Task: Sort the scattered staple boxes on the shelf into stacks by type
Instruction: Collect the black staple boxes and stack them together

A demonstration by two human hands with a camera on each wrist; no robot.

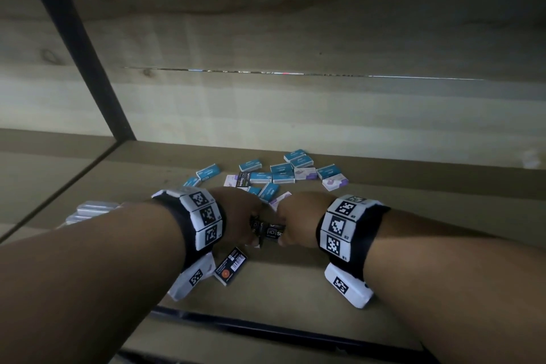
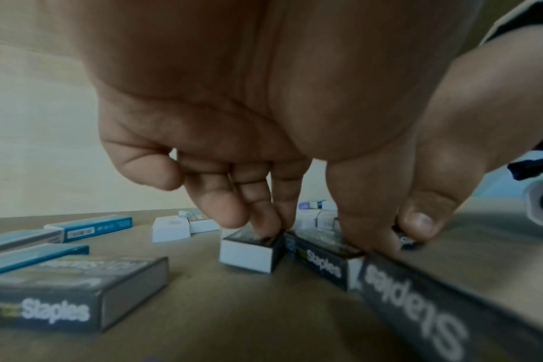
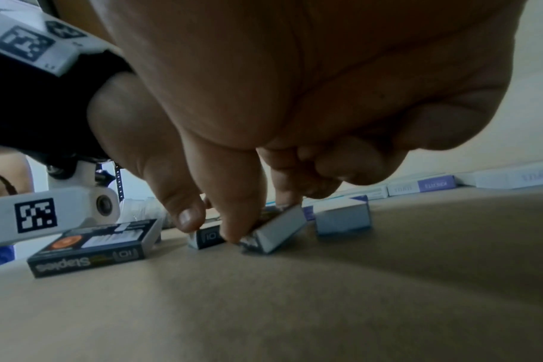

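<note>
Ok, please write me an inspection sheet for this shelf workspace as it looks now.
Surface: brown shelf board, wooden back panel behind.
Job's things: black staple boxes under both hands; one black box lying face down nearer the shelf's front edge; blue boxes and white-purple boxes scattered toward the back, unsorted.
Clutter: pale packets at left, blurred.
Grips: left hand and right hand each pinch a black box with fingertips.
Cables: nothing seen.
Surroundings: black metal frame post, dim light.

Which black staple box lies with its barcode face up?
The loose black box nearest the shelf's front edge, beside the left wrist; it shows a barcode and orange circle, and neither hand touches it.
</note>
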